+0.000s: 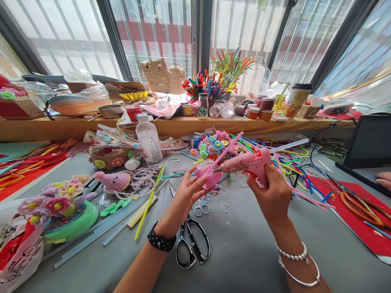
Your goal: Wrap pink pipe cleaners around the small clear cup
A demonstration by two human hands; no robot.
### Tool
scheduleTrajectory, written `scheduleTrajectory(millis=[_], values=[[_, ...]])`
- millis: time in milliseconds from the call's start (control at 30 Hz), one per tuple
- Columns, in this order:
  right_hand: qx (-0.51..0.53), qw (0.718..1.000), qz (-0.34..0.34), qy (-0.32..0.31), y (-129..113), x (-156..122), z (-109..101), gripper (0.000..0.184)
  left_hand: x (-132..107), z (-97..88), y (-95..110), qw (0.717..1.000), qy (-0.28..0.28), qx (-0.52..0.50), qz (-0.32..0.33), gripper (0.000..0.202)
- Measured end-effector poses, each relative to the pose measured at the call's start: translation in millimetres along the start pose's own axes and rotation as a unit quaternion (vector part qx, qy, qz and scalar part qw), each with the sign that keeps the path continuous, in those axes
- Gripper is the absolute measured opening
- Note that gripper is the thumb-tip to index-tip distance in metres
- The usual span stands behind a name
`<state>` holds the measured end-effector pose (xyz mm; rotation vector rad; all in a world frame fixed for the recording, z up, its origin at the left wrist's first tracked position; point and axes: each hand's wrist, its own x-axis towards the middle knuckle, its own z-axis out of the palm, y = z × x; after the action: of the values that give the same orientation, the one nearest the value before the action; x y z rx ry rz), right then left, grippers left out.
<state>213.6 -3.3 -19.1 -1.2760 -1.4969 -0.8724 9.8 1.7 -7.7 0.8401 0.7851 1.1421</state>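
My right hand (270, 195) is wrapped round the handle of a pink hot glue gun (244, 162), with a clear glue stick (290, 145) poking out of its back. The nozzle points left and meets, or nearly meets, a small pink piece (214, 177) made of fuzzy pipe cleaner. That piece is pinched in the fingers of my left hand (189, 189); a clear plastic or glass part shows at its top. A pink pipe cleaner (229, 150) sticks up from it to the right. Below my left hand lie black-handled scissors (192, 244) and small silver scissors (201, 208).
Left on the grey table stand a plastic bottle (149, 140), a pink crocheted figure (114, 181) and a green flower piece (71, 219). Pipe cleaners (293, 171) spread behind the glue gun. Orange-handled scissors (363, 209) lie right, near a laptop (366, 146) and another person's hand (384, 179).
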Motion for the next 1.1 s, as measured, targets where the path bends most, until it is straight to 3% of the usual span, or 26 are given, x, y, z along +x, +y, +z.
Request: scheduleTrajectory(millis=[1100], values=[[-0.02, 0.999, 0.025, 0.015, 9.0, -4.2, 3.3, 0.022, -3.1, 5.6, 2.6, 1.0, 0.017, 0.004, 0.001, 0.054]])
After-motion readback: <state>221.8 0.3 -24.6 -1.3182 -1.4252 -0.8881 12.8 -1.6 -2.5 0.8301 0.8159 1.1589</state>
